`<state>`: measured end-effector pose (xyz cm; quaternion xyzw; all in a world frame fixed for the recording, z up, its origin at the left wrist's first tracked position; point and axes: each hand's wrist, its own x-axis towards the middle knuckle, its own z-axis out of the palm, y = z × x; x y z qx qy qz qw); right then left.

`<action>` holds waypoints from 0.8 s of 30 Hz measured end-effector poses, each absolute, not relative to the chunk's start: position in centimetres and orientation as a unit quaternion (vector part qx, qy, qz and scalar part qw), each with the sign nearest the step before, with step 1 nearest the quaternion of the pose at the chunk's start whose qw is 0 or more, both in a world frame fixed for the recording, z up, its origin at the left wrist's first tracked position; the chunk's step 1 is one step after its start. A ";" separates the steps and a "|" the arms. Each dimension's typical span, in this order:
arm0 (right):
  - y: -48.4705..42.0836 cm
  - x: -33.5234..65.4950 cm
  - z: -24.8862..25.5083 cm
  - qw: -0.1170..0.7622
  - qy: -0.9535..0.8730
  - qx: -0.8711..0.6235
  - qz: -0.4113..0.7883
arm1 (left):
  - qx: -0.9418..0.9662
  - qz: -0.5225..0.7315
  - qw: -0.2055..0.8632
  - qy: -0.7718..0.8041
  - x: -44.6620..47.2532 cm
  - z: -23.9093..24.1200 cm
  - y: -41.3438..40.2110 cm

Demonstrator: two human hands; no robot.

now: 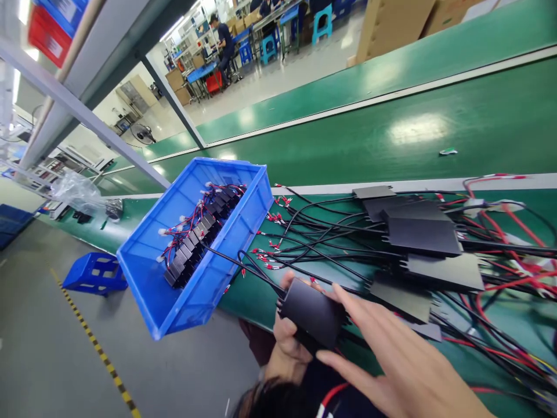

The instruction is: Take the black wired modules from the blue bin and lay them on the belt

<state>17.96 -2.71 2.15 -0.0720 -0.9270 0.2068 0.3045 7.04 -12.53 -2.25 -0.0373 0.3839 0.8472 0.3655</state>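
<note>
grey floor [52, 360], yellow-and-black striped tape [102, 354], turquoise stools [322, 14] beyond a green bench [317, 122], black fan [143, 133], bright tube lights [25, 10]

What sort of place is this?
Probably an electronics assembly workshop: black cabled units on a green bench, a blue bin of wired parts, and yellow-black floor tape.

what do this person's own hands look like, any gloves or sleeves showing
Both the left hand and the right hand are bare: no gloves, and no rings or markings that I can make out. No sleeve covers the visible part of either.
</note>
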 end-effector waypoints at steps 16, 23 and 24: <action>-2.9 19.5 -1.2 0.270 -0.922 -0.054 0.272 | 0.026 0.861 0.422 0.283 6.1 -3.4 -13.3; -2.3 18.5 0.3 0.316 -0.899 -0.074 0.294 | 0.021 0.855 0.426 0.295 6.4 -3.2 -13.3; -1.9 18.3 0.6 0.320 -0.882 -0.094 0.333 | 0.009 0.852 0.422 0.308 6.4 -3.2 -13.3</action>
